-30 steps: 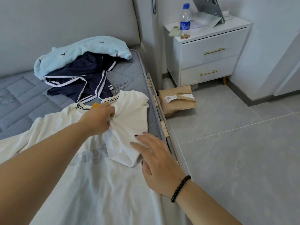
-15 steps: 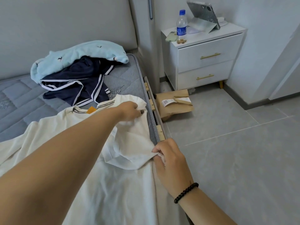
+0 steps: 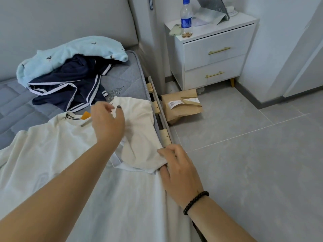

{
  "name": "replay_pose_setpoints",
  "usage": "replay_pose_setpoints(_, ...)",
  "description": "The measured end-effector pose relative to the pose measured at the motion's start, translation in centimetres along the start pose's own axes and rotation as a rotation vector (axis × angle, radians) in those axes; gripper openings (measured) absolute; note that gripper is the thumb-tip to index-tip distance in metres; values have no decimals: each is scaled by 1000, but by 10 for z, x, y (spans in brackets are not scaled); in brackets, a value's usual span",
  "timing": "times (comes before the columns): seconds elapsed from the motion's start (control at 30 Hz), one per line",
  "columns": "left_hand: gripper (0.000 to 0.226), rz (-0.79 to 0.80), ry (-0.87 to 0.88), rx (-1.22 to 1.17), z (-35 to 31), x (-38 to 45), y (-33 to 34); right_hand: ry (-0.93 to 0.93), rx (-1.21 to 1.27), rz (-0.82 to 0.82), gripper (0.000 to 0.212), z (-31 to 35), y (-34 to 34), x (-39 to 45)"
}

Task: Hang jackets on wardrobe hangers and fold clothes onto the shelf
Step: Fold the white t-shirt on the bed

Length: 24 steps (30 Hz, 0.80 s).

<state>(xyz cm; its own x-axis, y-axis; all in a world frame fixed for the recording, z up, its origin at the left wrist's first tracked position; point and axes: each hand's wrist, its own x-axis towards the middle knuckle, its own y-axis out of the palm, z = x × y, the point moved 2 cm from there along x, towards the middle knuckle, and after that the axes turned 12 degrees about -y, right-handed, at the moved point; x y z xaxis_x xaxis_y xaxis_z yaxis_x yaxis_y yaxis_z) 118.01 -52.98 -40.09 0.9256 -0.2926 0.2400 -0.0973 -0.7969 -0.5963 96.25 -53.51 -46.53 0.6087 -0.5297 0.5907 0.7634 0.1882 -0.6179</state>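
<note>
**White T-shirt spread on a bed, one sleeve folded in**

Head view: A white T-shirt [image 3: 57, 154] lies flat on a grey mattress [image 3: 125, 79], its right sleeve [image 3: 139, 137] folded inward near the bed's edge. The left hand [image 3: 107, 123] hovers over the shirt's collar area, fingers loosely curled and holding nothing. The right hand [image 3: 176, 165] pinches the sleeve's hem at the mattress edge, a black bead bracelet [image 3: 195, 201] on its wrist. Behind the shirt lie a navy garment [image 3: 70, 84] and a light-blue garment [image 3: 70, 53]. A white nightstand [image 3: 215, 55] carries a water bottle [image 3: 186, 16]; a brown paper bag [image 3: 181, 106] sits on the floor.
</note>
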Motion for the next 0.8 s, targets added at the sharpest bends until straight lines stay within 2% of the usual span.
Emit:
replay_pose_setpoints(0.13, 7, 124, -227, -161, 28, -49, -49, 44, 48, 9, 13, 4, -1, 1)
replay_pose_setpoints(0.17, 8, 186, -272, -197, 39, -60, -54, 80, 60, 34, 8, 5, -2, 1)
replay_pose_setpoints(0.23, 25, 358, -358, -285, 54, -80, -61, 156, 103, 129, 3, 7, -3, 1)
replay_pose_setpoints(0.33, 45, 555, -325, -217, 60, -93, -65, 212, 203, 200, 12, 7, -7, -1)
replay_pose_setpoints(0.43, 40, 688, -227, -52, 55, -96, -68, 208, 194, 147, 14, 1, -10, -6)
replay_pose_setpoints(0.53, 35, 681, -167, -7, 59, -98, -81, 203, 151, 1, 19, -5, -14, -8)
replay_pose_setpoints(0.63, 38, 602, -121, 168, 75, -100, -100, 196, 123, -81, 24, -10, -17, -8)
replay_pose_setpoints(0.7, 37, 590, -143, 140, 77, -102, -106, 195, 138, -70, 23, -8, -16, -9)
replay_pose_setpoints(0.8, 12, 647, -170, 5, 58, -105, -94, 167, 103, 20, 14, 3, -14, -9)
